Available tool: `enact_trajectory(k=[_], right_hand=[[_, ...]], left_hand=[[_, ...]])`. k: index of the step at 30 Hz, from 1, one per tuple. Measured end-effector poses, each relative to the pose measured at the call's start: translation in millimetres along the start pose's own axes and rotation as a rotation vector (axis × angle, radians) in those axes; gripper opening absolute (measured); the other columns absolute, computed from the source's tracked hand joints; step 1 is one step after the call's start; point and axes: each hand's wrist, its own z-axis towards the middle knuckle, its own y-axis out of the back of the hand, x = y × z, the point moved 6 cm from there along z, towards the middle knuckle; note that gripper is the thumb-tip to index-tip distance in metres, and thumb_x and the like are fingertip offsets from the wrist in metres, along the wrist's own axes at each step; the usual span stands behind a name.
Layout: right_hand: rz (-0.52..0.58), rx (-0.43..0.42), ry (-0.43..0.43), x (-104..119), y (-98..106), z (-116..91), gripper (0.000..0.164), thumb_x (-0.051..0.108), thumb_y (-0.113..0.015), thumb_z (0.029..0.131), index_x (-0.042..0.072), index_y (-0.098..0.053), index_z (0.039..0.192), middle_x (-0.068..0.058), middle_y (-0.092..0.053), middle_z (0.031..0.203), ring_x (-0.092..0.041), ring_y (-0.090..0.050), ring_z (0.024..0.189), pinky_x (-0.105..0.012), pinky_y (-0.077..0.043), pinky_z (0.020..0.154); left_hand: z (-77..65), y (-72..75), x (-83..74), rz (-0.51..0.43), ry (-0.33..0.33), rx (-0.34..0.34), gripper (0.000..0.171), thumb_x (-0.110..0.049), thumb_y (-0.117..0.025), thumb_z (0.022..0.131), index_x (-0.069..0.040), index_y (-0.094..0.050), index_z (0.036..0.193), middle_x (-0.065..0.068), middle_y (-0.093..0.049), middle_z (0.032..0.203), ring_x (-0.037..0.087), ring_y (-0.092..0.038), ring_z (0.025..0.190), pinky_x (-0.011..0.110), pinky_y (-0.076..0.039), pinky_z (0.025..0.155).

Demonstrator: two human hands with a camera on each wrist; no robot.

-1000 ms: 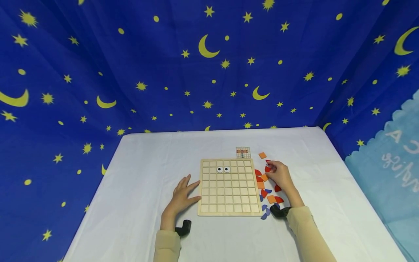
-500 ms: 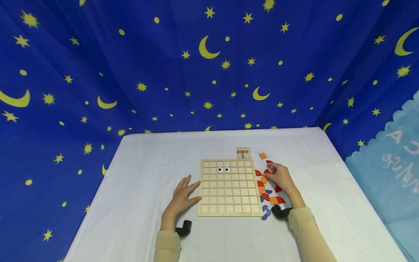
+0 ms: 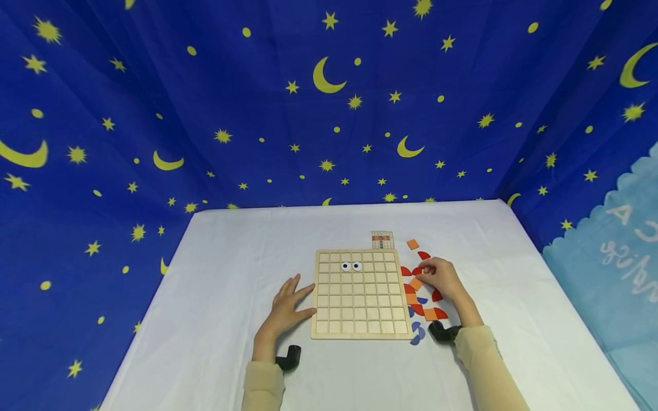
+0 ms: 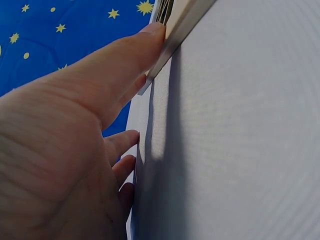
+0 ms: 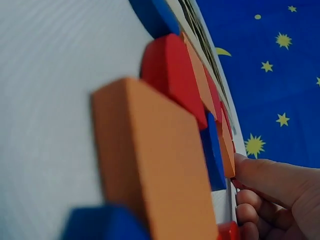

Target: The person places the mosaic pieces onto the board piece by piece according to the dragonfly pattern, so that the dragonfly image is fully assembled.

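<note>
My left hand (image 3: pixel 287 308) has its fingers spread beside a wooden grid board (image 3: pixel 360 301), thumb and index fingertips at its left edge. In the left wrist view the thumb (image 4: pixel 125 57) presses on the board's rim (image 4: pixel 182 27). My right hand (image 3: pixel 443 278) pinches a red quarter-circle block (image 3: pixel 417 271) among the loose pieces right of the board. An orange square block (image 3: pixel 415 284) lies just below those fingertips. In the right wrist view the thumb (image 5: pixel 270 177) overlaps an orange block's far end, and the pinched piece is mostly hidden.
Several red, orange and blue blocks lie along the board's right side, including blue pieces (image 3: pixel 417 332) near its lower corner. A small pattern card (image 3: pixel 382 240) lies behind the board. Two googly eyes (image 3: pixel 351 266) sit on the grid. Another orange square (image 3: pixel 412 244) lies farther back.
My right hand has shifted slightly down and brought the red quarter-circle block closer to the board. Nearby orange and red blocks have slid a little. The left hand has stayed in place.
</note>
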Motion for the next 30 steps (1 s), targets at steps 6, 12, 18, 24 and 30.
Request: enact_trajectory(k=[6,12,18,24,30], right_hand=[[0.000,-0.009,0.005,-1,2,-1,0.028,0.015,-0.076,0.080,-0.005,-0.066,0.098,-0.009,-0.059,0.078,-0.017,-0.049,0.070,-0.021,-0.042,0.061],[-0.008,-0.014,0.017,7,7,-3,0.028,0.015,-0.077,0.078,-0.005,-0.067,0.095,-0.011,-0.062,0.078,-0.016,-0.050,0.067,-0.019,-0.044,0.058],[0.003,-0.019,0.069,29,10,-4,0.029,0.013,-0.079,0.077,-0.006,-0.067,0.095,-0.011,-0.063,0.078,-0.016,-0.052,0.067,-0.018,-0.046,0.057],[0.005,-0.019,0.140,52,4,-2,0.026,0.012,-0.079,0.076,-0.005,-0.069,0.092,-0.009,-0.062,0.076,-0.014,-0.051,0.064,-0.019,-0.046,0.056],[0.025,0.008,0.232,74,-13,0,0.024,0.011,-0.077,0.078,-0.004,-0.069,0.095,-0.009,-0.063,0.078,-0.011,-0.054,0.067,-0.021,-0.048,0.058]], left_hand=[[-1.0,0.1,0.2,-0.001,0.000,0.000,0.060,-0.032,-0.072,0.083,-0.015,-0.053,0.136,0.018,-0.021,0.158,0.041,-0.010,0.147,0.065,-0.010,0.114],[-1.4,1.6,-1.3,-0.010,-0.001,0.006,0.060,-0.033,-0.072,0.083,-0.015,-0.053,0.137,0.018,-0.020,0.158,0.041,-0.009,0.147,0.065,-0.009,0.114],[-0.7,2.8,-0.5,-0.006,0.007,0.002,0.060,-0.032,-0.072,0.082,-0.016,-0.053,0.136,0.018,-0.020,0.158,0.041,-0.010,0.147,0.065,-0.009,0.114],[1.1,-0.2,2.1,0.011,0.020,0.000,0.061,-0.034,-0.072,0.082,-0.016,-0.053,0.136,0.018,-0.021,0.158,0.040,-0.010,0.147,0.064,-0.009,0.115],[1.5,-1.9,2.9,0.012,0.025,0.000,0.061,-0.035,-0.072,0.082,-0.016,-0.053,0.136,0.017,-0.021,0.158,0.040,-0.010,0.147,0.063,-0.009,0.116]])
